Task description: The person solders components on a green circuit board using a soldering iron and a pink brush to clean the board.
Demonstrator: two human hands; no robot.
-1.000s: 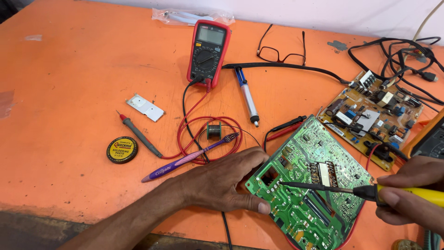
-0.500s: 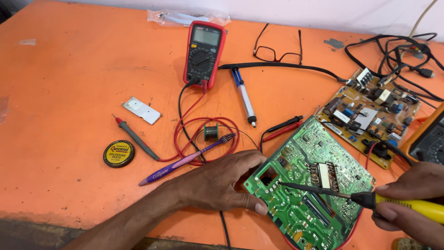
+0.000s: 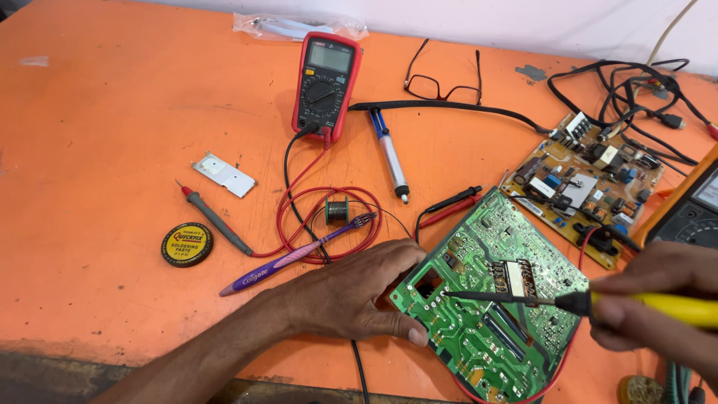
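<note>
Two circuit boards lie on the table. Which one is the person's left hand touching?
The green circuit board, nearest the camera; the left hand rests on its edge. The brown circuit board lies farther back, untouched.

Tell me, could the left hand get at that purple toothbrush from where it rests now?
Probably yes. The left hand lies on the edge of the green circuit board, and the purple toothbrush lies just beside its wrist on the orange table. Only loose red wire crosses there.

Open table (image 3: 105,127) lies at far left. Red leads (image 3: 329,217), a toothbrush (image 3: 295,254) and a round tin (image 3: 187,244) crowd the middle; a second circuit board (image 3: 583,179) and tangled cables (image 3: 636,90) block the right.
</note>
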